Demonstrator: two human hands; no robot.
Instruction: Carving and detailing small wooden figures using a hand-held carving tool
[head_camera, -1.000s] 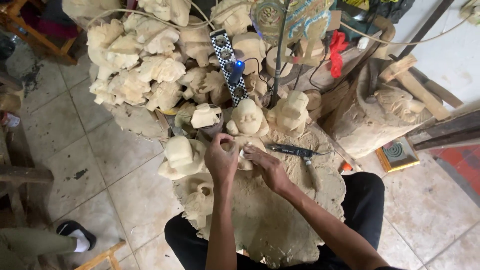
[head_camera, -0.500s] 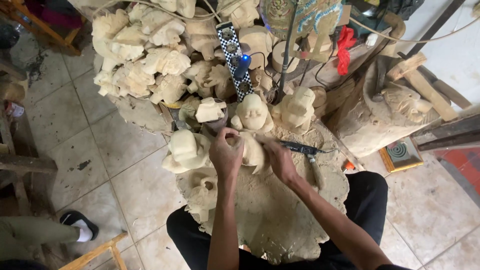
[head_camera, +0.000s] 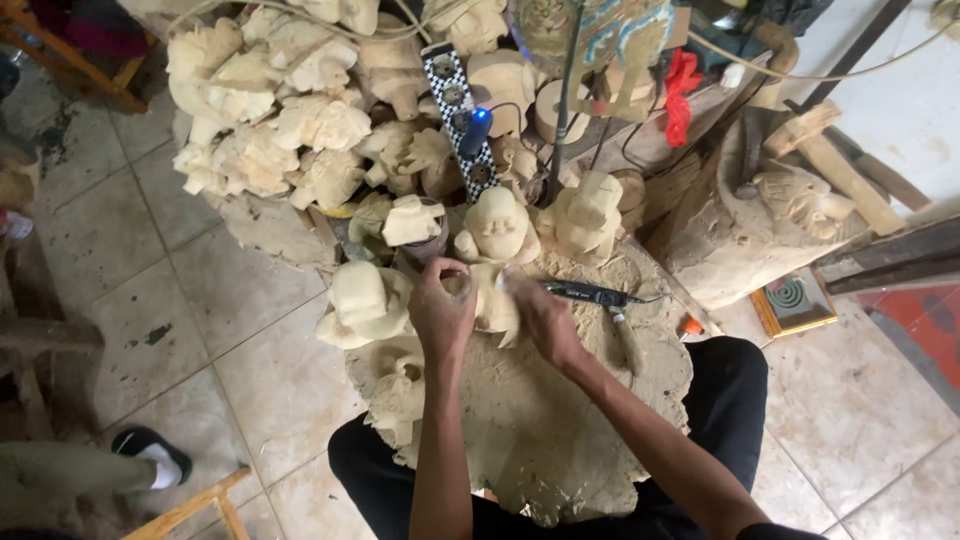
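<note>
Both hands grip one small pale carved wooden figure (head_camera: 492, 300) — left hand (head_camera: 442, 305) clasps its left side. Right hand (head_camera: 535, 315) closes on the right, near the surface's (head_camera: 560, 440) far edge.

We see both bare forearms reaching far from the body and converging at centre. Our left hand (head_camera: 441, 308) sits knuckles up, fingers curled and closed, thumb tucked near the fingertips. Our right hand (head_camera: 536, 318) lies just beside it, angled leftward, fingers bent inward.
</note>
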